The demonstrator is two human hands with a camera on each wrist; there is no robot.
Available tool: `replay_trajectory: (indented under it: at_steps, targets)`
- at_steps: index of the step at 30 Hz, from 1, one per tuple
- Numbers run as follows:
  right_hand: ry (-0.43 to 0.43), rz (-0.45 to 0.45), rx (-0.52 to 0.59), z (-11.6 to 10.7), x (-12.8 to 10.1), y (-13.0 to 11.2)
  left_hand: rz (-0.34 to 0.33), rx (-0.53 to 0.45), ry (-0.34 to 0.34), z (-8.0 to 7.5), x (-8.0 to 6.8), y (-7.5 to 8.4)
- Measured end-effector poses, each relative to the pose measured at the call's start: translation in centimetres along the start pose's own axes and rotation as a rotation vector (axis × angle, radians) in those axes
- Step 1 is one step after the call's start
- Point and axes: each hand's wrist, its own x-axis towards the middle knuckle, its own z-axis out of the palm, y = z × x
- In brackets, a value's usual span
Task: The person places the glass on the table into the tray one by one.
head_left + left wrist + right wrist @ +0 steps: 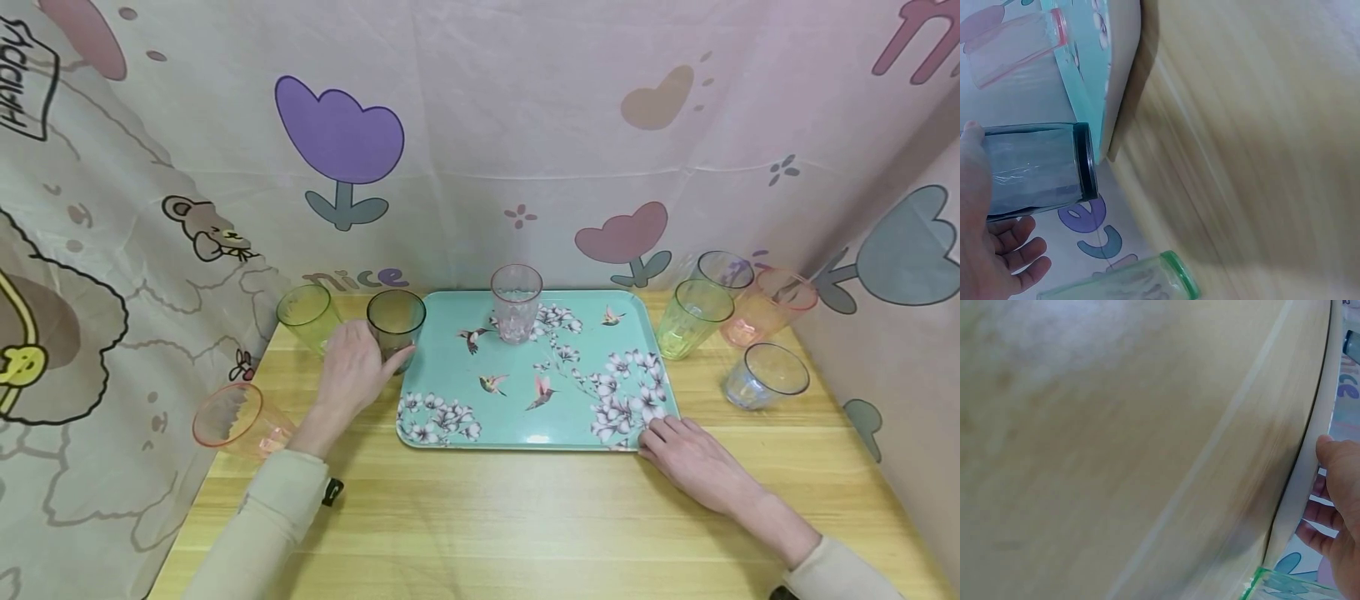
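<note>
My left hand [351,367] holds a dark grey drinking glass [396,321] upright at the tray's left edge, thumb on its near side. In the left wrist view, the glass [1038,172] lies between thumb and fingers, its base seemingly just off the table; some fingertips show beyond it. My right hand [690,458] grips the near right corner of a turquoise tray [450,350] printed with birds and blossoms. The right wrist view shows the thumb [1329,450] against the tray's rim, fingers beyond. A clear glass with a pink rim [516,308] stands on the tray.
Left of the tray are a yellow-green glass [307,317] and an orange-rimmed glass [243,425]. At right stand a green glass [693,321], a dark-rimmed glass [726,268], an orange glass [768,308] and a low bluish glass [765,379]. A printed curtain [480,125] borders the wooden table [487,525].
</note>
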Motion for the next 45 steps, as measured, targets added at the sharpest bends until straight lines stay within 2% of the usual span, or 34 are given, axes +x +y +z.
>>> replay_trajectory:
  at_steps: [6, 15, 30, 38, 45]
  targets:
    - [0.002, -0.001, -0.001, -0.1, 0.0, 0.0, 0.021, 0.007, -0.007, 0.0, 0.8, 0.8]
    - [-0.001, 0.000, 0.000, -0.2, 0.0, -0.1, 0.035, -0.004, -0.061, 0.5, 2.0, 2.4]
    - [0.003, 0.001, 0.007, -0.3, 0.0, -0.2, 0.056, -0.034, -0.037, 2.5, 3.5, 4.2]
    - [0.009, -0.004, 0.002, -0.2, 0.0, -0.1, 0.021, -0.074, -0.059, 3.4, 4.4, 4.7]
    - [0.008, -0.003, 0.005, -0.1, 0.1, -0.1, -0.028, -0.153, -0.092, 4.2, 4.9, 5.2]
